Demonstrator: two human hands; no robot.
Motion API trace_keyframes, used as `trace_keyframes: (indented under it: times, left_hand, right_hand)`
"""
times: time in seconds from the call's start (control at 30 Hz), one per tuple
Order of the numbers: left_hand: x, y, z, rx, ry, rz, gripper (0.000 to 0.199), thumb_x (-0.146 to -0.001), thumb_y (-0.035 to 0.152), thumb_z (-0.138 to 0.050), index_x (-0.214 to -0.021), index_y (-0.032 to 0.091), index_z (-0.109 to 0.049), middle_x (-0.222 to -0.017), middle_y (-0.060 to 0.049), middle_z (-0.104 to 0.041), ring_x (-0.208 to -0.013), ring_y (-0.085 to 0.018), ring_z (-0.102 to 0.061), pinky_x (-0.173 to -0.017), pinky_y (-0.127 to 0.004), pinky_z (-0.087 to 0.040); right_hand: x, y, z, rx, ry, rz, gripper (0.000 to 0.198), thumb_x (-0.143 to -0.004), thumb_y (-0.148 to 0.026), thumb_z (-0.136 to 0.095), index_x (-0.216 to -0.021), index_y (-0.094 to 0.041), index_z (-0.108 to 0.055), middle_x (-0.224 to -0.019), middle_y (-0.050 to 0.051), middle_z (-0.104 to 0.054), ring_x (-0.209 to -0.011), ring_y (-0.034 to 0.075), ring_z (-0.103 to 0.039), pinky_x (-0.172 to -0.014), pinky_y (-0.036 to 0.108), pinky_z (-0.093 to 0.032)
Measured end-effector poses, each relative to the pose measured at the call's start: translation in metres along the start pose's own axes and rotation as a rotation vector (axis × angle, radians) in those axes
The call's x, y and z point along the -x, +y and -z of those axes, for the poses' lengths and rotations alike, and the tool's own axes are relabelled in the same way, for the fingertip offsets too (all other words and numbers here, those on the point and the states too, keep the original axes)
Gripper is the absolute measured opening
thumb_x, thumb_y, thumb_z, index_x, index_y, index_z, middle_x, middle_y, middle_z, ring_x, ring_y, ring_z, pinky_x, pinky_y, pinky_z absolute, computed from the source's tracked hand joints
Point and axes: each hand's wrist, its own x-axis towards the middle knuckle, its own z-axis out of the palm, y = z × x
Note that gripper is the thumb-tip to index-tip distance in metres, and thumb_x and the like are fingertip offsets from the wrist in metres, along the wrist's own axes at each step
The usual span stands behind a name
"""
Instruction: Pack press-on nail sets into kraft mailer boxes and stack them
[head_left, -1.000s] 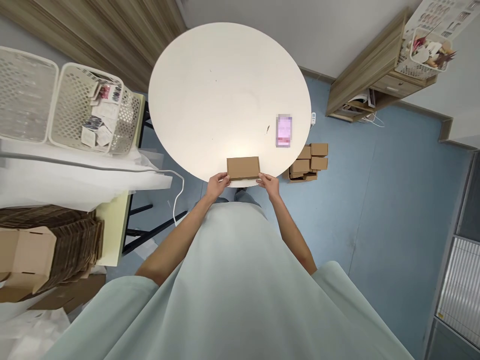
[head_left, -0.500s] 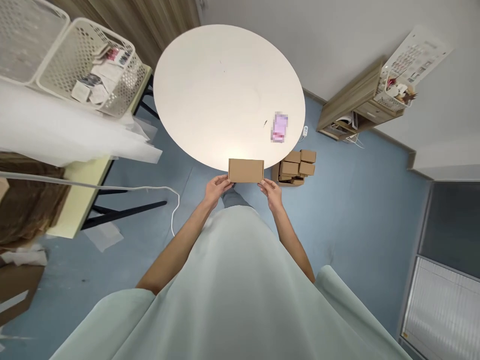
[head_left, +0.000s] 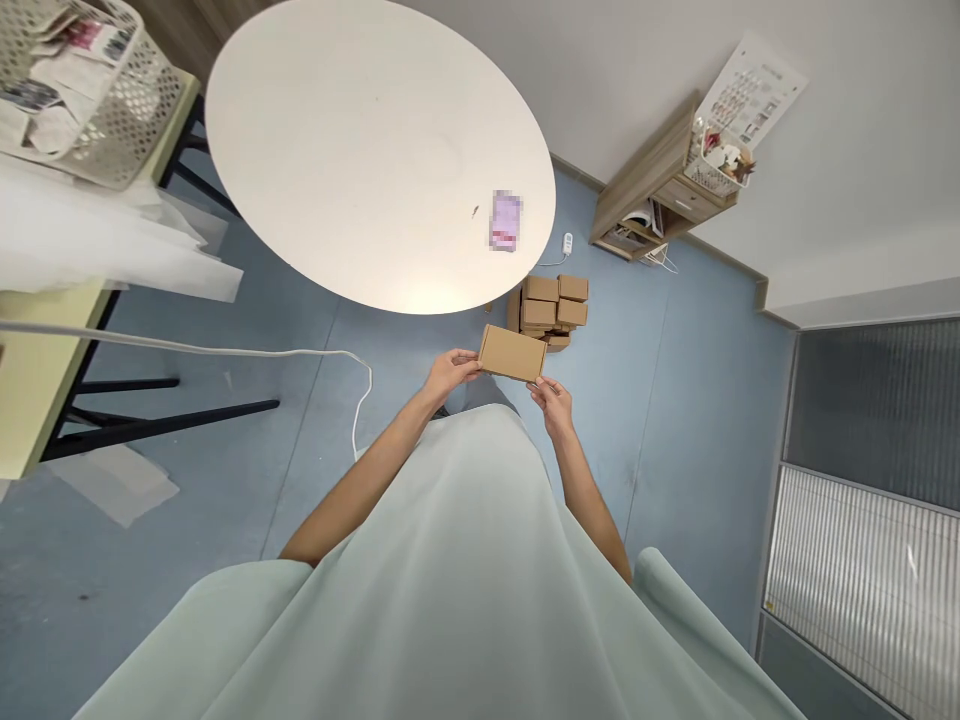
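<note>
A flat brown cardboard box (head_left: 513, 353), its lid closed, is held in front of my body between both hands. My left hand (head_left: 452, 371) grips its left end, with the fingers along the near corner. At the near right corner, my right hand (head_left: 553, 400) pinches the box. It is tilted slightly, the right end lower in the picture. Just beyond it on the floor stand several similar cardboard boxes (head_left: 540, 302), stacked in and around a larger carton.
A round white table (head_left: 360, 150) stands ahead, with a blurred purple item (head_left: 505, 220) near its right edge. To the left, a side table (head_left: 45, 330) carries a perforated basket (head_left: 127, 130) and white sheets (head_left: 112, 230). A white cable (head_left: 300, 352) hangs across the left. A wooden cabinet (head_left: 645, 190) is at the right.
My view has turned and shifted right. The box has moved off the table's near edge toward the stacked boxes and now tilts, both hands still on it.
</note>
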Motion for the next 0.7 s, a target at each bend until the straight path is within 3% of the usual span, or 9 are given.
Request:
trace_keyframes:
  times: [0.2,0.4,0.57,0.7]
  left_hand:
    - [-0.028,0.005,-0.048,-0.142,-0.06,0.007,0.052,-0.059,0.04,-0.101,-0.098,0.02,-0.074,-0.103,-0.009,-0.083,-0.099,-0.026,-0.079,-0.104,-0.048,-0.064]
    - [-0.085,0.023,-0.128,-0.245,-0.074,-0.006,0.05,-0.059,0.043,-0.097,-0.097,0.021,-0.075,-0.104,-0.009,-0.083,-0.101,-0.028,-0.078,-0.1,-0.046,-0.063]
    - [-0.134,0.035,-0.202,-0.266,-0.025,-0.016,0.045,-0.063,0.04,-0.093,-0.099,0.02,-0.075,-0.107,-0.01,-0.083,-0.101,-0.027,-0.077,-0.101,-0.045,-0.062]
    - [-0.16,0.034,-0.245,-0.255,0.055,-0.02,0.04,-0.068,0.036,-0.09,-0.101,0.019,-0.075,-0.116,-0.013,-0.082,-0.103,-0.027,-0.077,-0.102,-0.046,-0.062]
  right_hand:
    - [-0.025,-0.012,0.04,-0.033,0.041,0.042,0.037,-0.08,-0.039,-0.094,-0.102,-0.02,-0.072,-0.11,0.009,-0.083,-0.102,0.023,-0.084,-0.092,0.034,-0.068]
    - [-0.076,-0.038,0.082,-0.049,0.078,0.013,0.041,-0.079,-0.041,-0.095,-0.101,-0.02,-0.069,-0.105,0.009,-0.083,-0.099,0.024,-0.085,-0.086,0.033,-0.068]
    - [-0.14,-0.082,0.121,0.008,0.078,-0.009,0.041,-0.078,-0.04,-0.095,-0.1,-0.021,-0.066,-0.099,0.005,-0.082,-0.091,0.021,-0.084,-0.078,0.028,-0.065]
    - [-0.196,-0.125,0.149,0.094,0.01,-0.02,0.036,-0.081,-0.038,-0.092,-0.099,-0.021,-0.066,-0.099,0.004,-0.081,-0.088,0.019,-0.084,-0.079,0.028,-0.064]
